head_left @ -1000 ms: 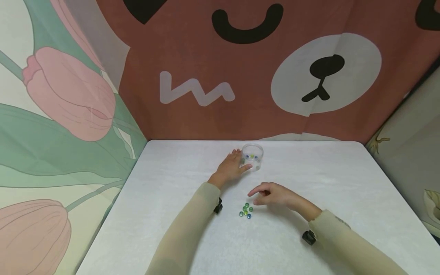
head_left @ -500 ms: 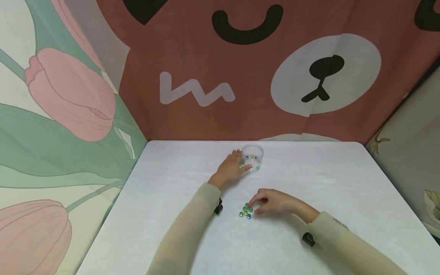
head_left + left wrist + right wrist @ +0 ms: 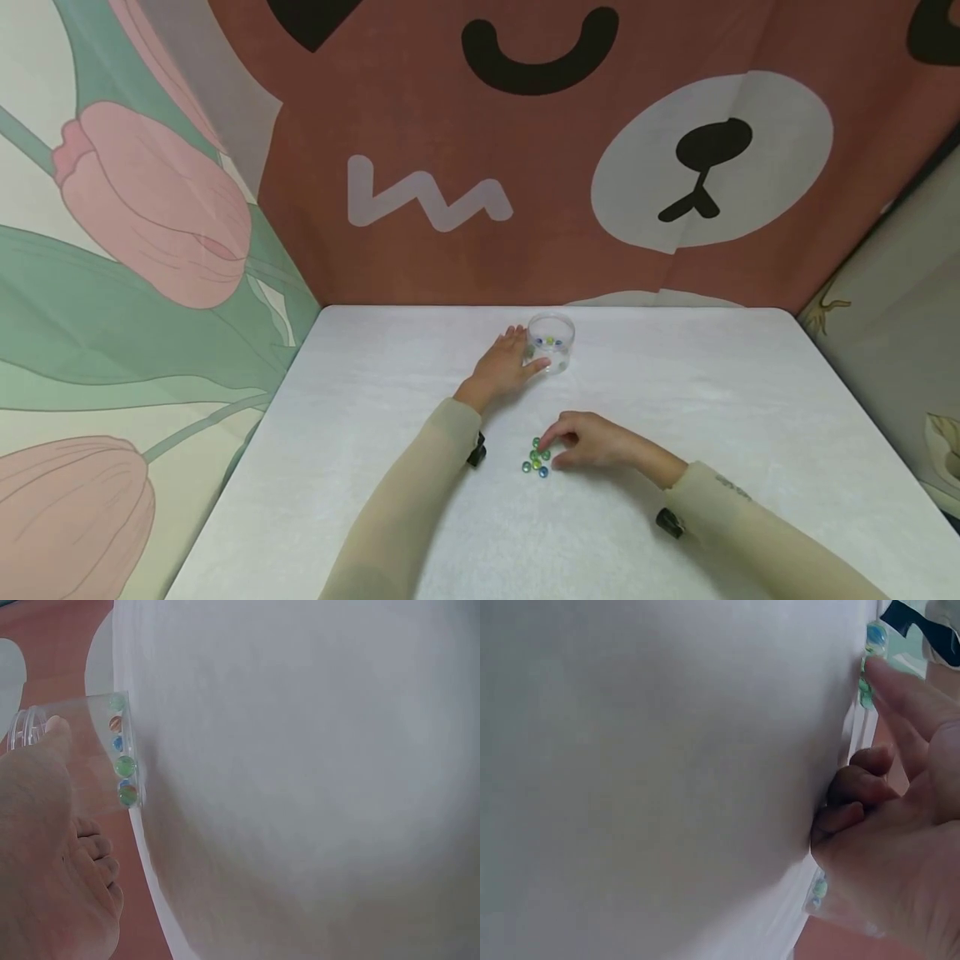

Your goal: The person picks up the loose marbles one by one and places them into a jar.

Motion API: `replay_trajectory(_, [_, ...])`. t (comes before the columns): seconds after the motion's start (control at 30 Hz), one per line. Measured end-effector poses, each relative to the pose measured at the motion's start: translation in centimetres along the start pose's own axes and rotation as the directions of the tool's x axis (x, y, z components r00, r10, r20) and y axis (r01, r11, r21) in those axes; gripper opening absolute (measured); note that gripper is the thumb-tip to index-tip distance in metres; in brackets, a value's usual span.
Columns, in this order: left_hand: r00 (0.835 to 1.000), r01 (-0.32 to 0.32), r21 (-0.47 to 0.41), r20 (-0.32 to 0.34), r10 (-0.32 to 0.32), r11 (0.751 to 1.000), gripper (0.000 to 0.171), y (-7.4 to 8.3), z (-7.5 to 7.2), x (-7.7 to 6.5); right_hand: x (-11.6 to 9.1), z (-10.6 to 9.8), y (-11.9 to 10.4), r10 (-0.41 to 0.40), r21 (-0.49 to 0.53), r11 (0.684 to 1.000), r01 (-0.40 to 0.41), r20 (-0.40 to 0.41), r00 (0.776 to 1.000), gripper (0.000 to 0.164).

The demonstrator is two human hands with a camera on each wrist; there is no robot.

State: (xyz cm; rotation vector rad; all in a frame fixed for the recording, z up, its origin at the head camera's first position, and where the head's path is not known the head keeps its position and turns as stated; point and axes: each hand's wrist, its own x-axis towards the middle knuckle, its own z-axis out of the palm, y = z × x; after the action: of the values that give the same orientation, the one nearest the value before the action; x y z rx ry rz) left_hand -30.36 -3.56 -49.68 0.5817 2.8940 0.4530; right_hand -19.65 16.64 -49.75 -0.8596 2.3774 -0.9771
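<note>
At the far side of the white table stands a clear round plastic jar (image 3: 551,343) with several coloured marbles (image 3: 125,766) at its bottom. My left hand (image 3: 501,367) rests against the jar's left side, fingers extended, the thumb lying across its front. Nearer to me lies a small cluster of green, yellowish and blue glass marbles (image 3: 536,464). My right hand (image 3: 596,439) is low over the table at the cluster's right edge. Its index fingertip (image 3: 876,671) touches the marbles, with the thumb a little apart, while the remaining fingers curl toward the palm.
The white-covered table (image 3: 675,375) extends to both sides of the hands. Behind it hangs a brown cloth (image 3: 420,267) with a bear face, and a tulip-print cloth (image 3: 157,208) borders the left. A dark wrist camera (image 3: 670,523) sits under my right sleeve.
My right hand has come down and toward me to the marbles, and a couple of them have shifted slightly. My left hand and the jar have stayed in place.
</note>
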Motion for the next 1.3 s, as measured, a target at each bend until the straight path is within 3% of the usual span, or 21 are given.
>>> replay_trajectory(0.63, [1.000,0.009,-0.018,-0.012,-0.009,1.000,0.089,0.0,0.2,0.1,0.2,0.2,-0.1,0.013,-0.006,1.000,-0.013,-0.033,0.999,0.017])
replay_trajectory(0.93, [1.000,0.024,-0.037,-0.012,-0.024,0.999,0.090,-0.2,0.6,0.3,0.0,-0.5,-0.7,0.068,0.002,0.998,-0.068,-0.059,0.996,0.015])
replay_trajectory(1.3, [1.000,0.020,-0.030,-0.011,-0.020,0.999,0.090,-0.2,0.6,0.3,-0.1,-1.1,-0.6,0.036,0.010,0.999,-0.036,-0.094,0.995,0.014])
